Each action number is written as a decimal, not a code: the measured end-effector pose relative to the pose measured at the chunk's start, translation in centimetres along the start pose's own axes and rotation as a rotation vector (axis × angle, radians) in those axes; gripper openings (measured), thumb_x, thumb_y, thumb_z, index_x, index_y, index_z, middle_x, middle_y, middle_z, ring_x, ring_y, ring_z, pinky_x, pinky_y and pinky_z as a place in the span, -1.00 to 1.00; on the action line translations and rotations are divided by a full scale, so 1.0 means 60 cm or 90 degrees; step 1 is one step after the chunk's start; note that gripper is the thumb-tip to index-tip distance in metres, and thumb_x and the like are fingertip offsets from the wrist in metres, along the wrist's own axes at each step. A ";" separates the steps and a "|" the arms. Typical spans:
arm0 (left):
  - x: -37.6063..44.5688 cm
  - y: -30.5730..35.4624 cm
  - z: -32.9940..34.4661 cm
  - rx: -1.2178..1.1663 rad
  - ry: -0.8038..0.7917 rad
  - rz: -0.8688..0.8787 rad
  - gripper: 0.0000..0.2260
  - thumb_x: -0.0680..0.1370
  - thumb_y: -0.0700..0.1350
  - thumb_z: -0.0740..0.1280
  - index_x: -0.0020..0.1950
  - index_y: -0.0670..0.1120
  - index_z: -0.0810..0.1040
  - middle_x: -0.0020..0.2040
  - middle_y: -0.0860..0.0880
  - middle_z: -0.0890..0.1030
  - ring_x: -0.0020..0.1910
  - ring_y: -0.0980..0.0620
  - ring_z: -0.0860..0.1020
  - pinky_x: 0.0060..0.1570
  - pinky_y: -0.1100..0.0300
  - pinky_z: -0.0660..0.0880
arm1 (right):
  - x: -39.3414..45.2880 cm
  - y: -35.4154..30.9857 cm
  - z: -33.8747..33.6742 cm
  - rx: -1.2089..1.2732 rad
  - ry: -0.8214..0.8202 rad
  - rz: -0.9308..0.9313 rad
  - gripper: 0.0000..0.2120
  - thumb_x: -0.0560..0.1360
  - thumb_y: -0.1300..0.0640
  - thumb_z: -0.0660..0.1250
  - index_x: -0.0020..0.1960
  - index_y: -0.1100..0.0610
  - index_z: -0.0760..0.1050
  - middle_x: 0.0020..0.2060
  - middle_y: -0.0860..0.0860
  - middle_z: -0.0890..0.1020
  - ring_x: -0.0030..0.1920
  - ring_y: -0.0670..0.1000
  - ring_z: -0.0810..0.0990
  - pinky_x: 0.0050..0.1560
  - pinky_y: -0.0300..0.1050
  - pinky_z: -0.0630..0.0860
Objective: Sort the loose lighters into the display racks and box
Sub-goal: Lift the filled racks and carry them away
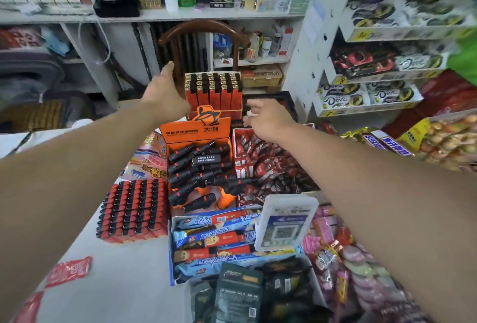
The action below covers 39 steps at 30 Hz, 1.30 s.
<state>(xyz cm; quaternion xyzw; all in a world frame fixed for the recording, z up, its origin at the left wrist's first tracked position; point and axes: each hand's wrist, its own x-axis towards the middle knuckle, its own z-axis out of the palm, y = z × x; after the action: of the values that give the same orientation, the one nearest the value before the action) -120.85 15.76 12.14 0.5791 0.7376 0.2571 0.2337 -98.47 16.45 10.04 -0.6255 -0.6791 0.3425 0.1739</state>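
Both hands reach for the far rack.
Left hand (165, 87), grip released, steadies the rack (213, 92) of upright lighters; right hand (265, 118) hovers loosely curled, holding nothing. Loose lighters (198, 167) fill the orange box (196, 129) on the counter (124, 271).

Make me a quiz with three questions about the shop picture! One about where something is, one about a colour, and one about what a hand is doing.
1. Where does the orange box sit?
A. in front of the upright rack
B. on the chair
C. on a shelf

2. What colour are the lighters in the box?
A. black
B. green
C. white

3. What is the left hand doing?
A. touching the rack's side, fingers straight
B. holding a lighter
C. pointing at the ceiling

Answers: A, the box stands nearer than the rack; A, black torch lighters fill it; A, its open palm lies against the rack.
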 end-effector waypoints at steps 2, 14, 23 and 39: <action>-0.033 0.023 0.002 -0.001 0.077 0.044 -0.31 0.46 -0.21 0.44 0.56 -0.10 0.27 0.32 -0.18 0.50 0.17 -0.17 0.55 -0.12 0.11 0.52 | -0.040 0.004 -0.030 -0.008 -0.002 0.009 -0.50 0.62 0.03 0.36 0.53 0.06 0.39 0.45 0.09 0.49 0.40 0.08 0.51 0.33 -0.14 0.42; -0.308 0.307 0.159 -0.159 -0.064 0.296 -0.55 0.53 -0.10 0.49 0.40 -0.06 0.49 0.23 0.08 0.57 0.19 0.08 0.54 0.14 0.25 0.41 | -0.438 0.185 -0.263 0.092 0.179 0.135 -0.65 0.65 0.08 0.34 0.41 0.13 0.53 0.31 0.12 0.61 0.16 0.09 0.64 0.18 -0.02 0.53; -0.685 0.520 0.419 -0.205 -0.402 0.423 -0.53 0.49 -0.14 0.52 0.36 -0.10 0.49 0.26 0.04 0.55 0.13 0.01 0.58 0.16 0.31 0.49 | -0.898 0.487 -0.333 0.163 0.395 0.359 -0.78 0.61 -0.01 0.32 0.23 -0.07 0.62 0.08 -0.11 0.65 0.05 -0.05 0.63 0.05 -0.17 0.55; -1.132 0.566 0.729 -0.096 -0.643 0.422 -0.67 0.44 -0.13 0.52 0.10 0.17 0.55 0.05 0.23 0.64 0.09 0.26 0.60 0.14 0.05 0.57 | -1.398 0.789 -0.242 0.397 0.553 0.658 -0.49 0.55 0.00 0.45 0.46 0.01 0.45 0.28 0.02 0.61 0.06 0.00 0.66 0.05 -0.14 0.50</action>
<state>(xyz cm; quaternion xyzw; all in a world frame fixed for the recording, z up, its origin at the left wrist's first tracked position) -52.83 -38.97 4.22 0.8100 0.2960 0.0612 0.5025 -41.05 -62.01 4.10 -0.8659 -0.0393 0.2792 0.4131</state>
